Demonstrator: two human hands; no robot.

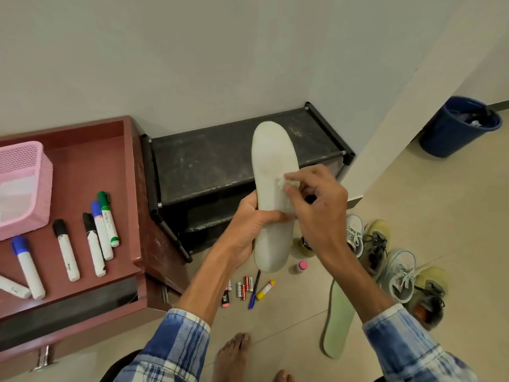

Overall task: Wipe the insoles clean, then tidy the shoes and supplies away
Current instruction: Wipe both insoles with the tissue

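Note:
A white insole [271,166] stands upright in mid-air in front of the black shoe rack [214,161]. My left hand [252,227] grips its lower half, thumb across the front. My right hand [316,208] pinches a small white wipe [286,184] against the insole's middle. A second, pale green insole [337,321] lies flat on the floor at the lower right. Beside it stand two white sneakers [399,274] and two yellow-green sneakers [377,238] in a cluster.
A red-brown table [115,172] at left carries a pink basket [22,188] and several markers [102,230]. Batteries [243,289], a pen, a glue stick and a small pink-capped bottle [300,267] lie on the floor. A blue bin [454,128] stands far right.

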